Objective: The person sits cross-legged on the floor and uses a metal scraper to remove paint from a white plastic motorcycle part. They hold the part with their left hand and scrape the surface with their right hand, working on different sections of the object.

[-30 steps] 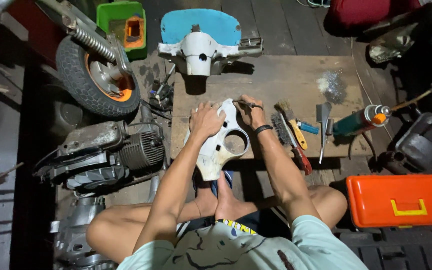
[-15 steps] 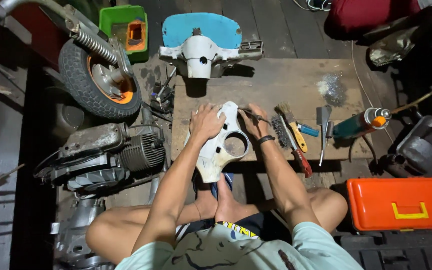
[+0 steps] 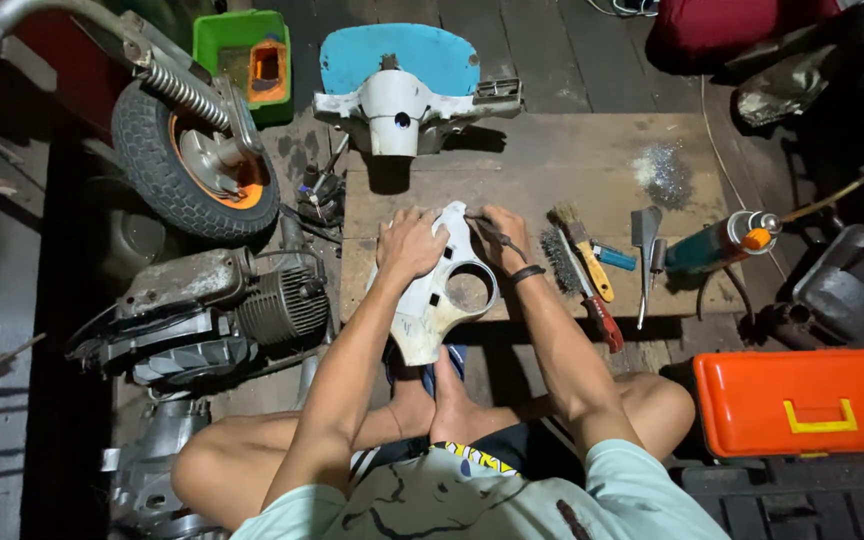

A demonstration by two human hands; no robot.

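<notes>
Dim workshop floor w/ a low wooden desk (image 3: 552,160): white plastic cover panel (image 3: 442,290) lies at its near edge, overhanging. Left hand (image 3: 409,243) presses flat on it, fingers spread; right hand (image 3: 497,232) pinches a thin tool (image 3: 497,236) at panel's top edge. Panel looks light, stiff, prob. brittle near the round cutout, so best held by the solid outer rim.

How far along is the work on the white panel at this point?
Done: tools laid out, including a wire brush. In hand: left hand steadies the white plastic panel with a round hole on the wooden board; right hand works a thin tool at its top edge. Left: cannot tell.
</notes>
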